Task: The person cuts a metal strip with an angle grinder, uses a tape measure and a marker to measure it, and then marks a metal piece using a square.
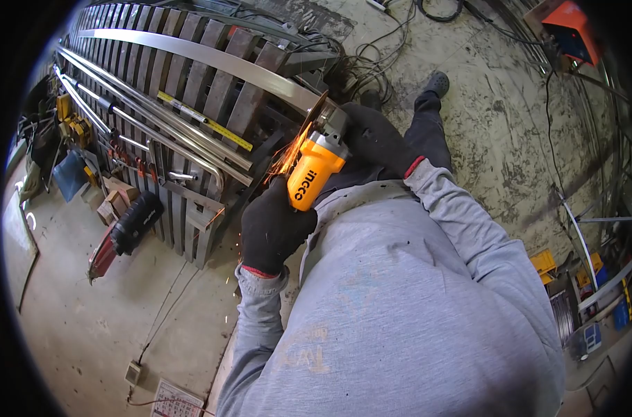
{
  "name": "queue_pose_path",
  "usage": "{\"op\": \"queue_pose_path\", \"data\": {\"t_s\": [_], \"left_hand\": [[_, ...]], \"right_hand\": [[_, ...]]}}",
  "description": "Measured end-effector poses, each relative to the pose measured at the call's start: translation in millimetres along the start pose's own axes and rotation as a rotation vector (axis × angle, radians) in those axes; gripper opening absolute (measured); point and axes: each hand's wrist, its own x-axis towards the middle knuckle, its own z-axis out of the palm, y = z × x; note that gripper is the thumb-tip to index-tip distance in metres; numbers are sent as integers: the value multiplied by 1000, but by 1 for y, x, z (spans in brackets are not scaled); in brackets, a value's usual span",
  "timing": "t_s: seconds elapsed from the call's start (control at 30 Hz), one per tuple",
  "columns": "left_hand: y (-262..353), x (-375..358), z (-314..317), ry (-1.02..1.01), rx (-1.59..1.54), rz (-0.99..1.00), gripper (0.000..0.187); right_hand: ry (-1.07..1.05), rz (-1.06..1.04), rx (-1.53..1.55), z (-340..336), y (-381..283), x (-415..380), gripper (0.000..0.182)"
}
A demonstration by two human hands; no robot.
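Note:
An orange angle grinder [314,174] is at the centre, its disc [316,111] edge-on at the end of a long flat metal strip [212,59]. Orange sparks fly from the disc down toward my left hand. In a black glove, my left hand [276,226] is wrapped round the rear of the grinder's body. My right hand [378,139], also gloved in black, is closed at the grinder's head, beside the strip's end; its fingertips are hidden, so what exactly it grips is unclear.
The slatted metal bench [191,83] bears several steel tubes [156,125] and a yellow measuring tape [205,121]. A black and red tool [137,222] hangs off its near side. Cables [382,66] lie on the floor beyond. An orange machine [571,31] stands at the upper right.

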Motion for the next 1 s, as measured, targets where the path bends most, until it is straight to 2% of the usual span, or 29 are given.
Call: {"op": "queue_pose_path", "data": {"t_s": [0.07,0.13,0.23,0.3,0.43,0.57,0.67,0.73,0.83,0.93,1.0], "left_hand": [[2,0,-3,-88,15,-89,37],[-7,-2,5,-49,17,-53,37],[-6,-1,5,-31,-24,-44,38],[-2,-2,4,-56,-68,-76,39],[-3,-2,0,15,-45,4,40],[-3,-1,2,3,-13,-3,40],[0,-1,-1,-51,-40,-41,38],[1,-2,0,-59,-37,-62,38],[4,-1,-3,-70,-52,-85,38],[3,-2,-2,-50,-46,-56,38],[-1,-2,-1,-19,-24,-27,38]], "right_hand": [[-7,12,4,-7,1,4,29],[-125,134,40,-15,-1,9,30],[-168,200,-27,-16,-2,11,31],[-132,126,2,-10,7,4,30],[-17,-5,25,8,6,-1,32],[4,-21,-7,4,9,-1,31],[-75,72,78,-8,13,3,30],[-144,122,-51,-15,13,9,27],[-160,181,-2,-17,5,10,27],[-106,50,41,-8,2,5,27],[-108,47,24,-2,-2,4,27]]}}
